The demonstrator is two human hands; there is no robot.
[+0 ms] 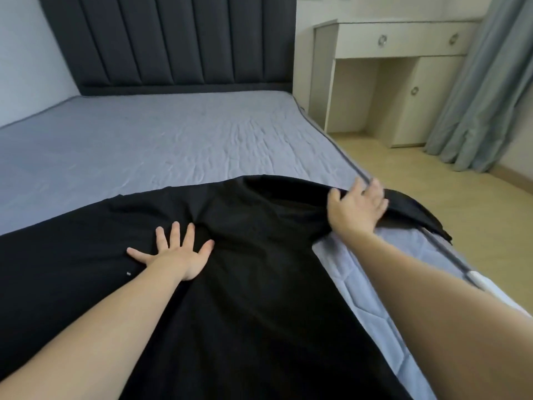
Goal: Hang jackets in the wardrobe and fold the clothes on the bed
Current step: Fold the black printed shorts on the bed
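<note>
One black garment (259, 269) is spread on the bed (173, 140), pinned flat by the left hand (176, 255); its edge seems gripped by the right hand (356, 207). Bunching's risked if it's tugged unevenly.

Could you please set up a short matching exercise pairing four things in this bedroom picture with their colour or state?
Things:
1. left hand
2. right hand
3. headboard
4. curtain

States:
A. dark, with vertical padded panels
B. grips the edge of the black garment
C. pale blue-grey, hanging to the floor
D. pressed flat on the black garment, fingers spread

Pairs: 1-D, 2-B, 3-A, 4-C
</note>
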